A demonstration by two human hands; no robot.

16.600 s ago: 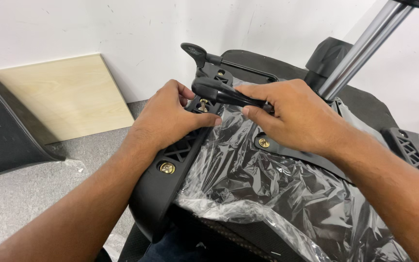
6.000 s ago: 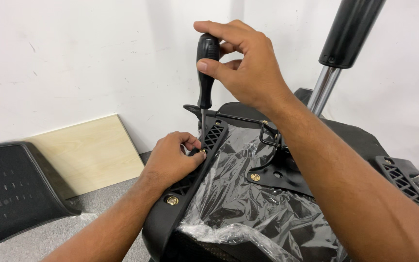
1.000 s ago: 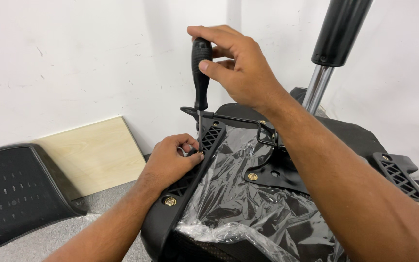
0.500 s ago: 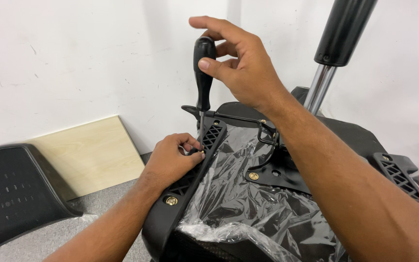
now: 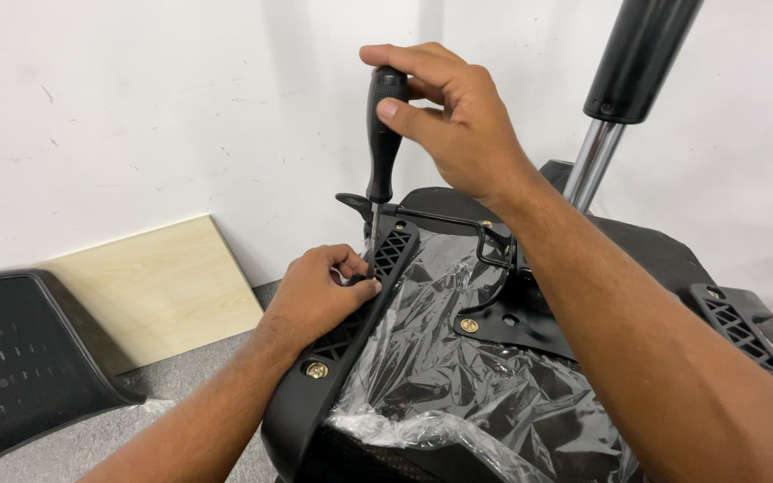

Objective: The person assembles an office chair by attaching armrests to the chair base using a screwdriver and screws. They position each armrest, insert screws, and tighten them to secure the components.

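Screwdriver [image 5: 383, 134]: upright, black handle pinched by right hand [image 5: 458, 125], tip at the armrest bracket [image 5: 351, 331]. Left hand [image 5: 319, 300]: curled, fingertips pinching beside the tip, resting on bracket.

One screwdriver [image 5: 384, 134]. One upturned chair seat [image 5: 494, 376], wrapped in one clear plastic sheet [image 5: 440, 358]. Two brass bolts seen [image 5: 317, 369] [image 5: 469, 326]. One gas-lift post [image 5: 624, 98]. One wooden board [image 5: 158, 286]. One mesh chair back [image 5: 20, 358]. Two hands: left hand [image 5: 319, 300], right hand [image 5: 458, 121].
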